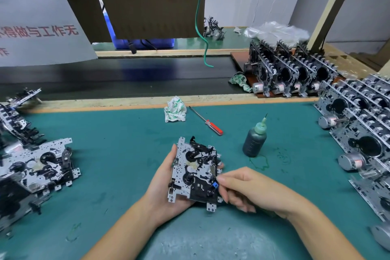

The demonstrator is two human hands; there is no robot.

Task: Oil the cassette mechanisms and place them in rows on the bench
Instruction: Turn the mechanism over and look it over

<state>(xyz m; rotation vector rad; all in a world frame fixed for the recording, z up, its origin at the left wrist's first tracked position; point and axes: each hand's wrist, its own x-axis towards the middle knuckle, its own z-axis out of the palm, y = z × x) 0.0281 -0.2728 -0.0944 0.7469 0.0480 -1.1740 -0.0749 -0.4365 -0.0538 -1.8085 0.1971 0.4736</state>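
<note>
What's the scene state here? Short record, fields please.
held: mechanism, face up over the mat
left hand: grips the mechanism from beneath
right hand: fingertips at its blue part
oil bottle: upright on the mat, untouched
screwdriver: lying flat, red handle
rag: crumpled, by the far edge
rows: mechanisms on edge, at right
pile: mechanisms lying at left

A green mat [118, 154] covers the bench. Behind it runs a black belt [126, 78]. A brown board [152, 8] hangs above.
</note>
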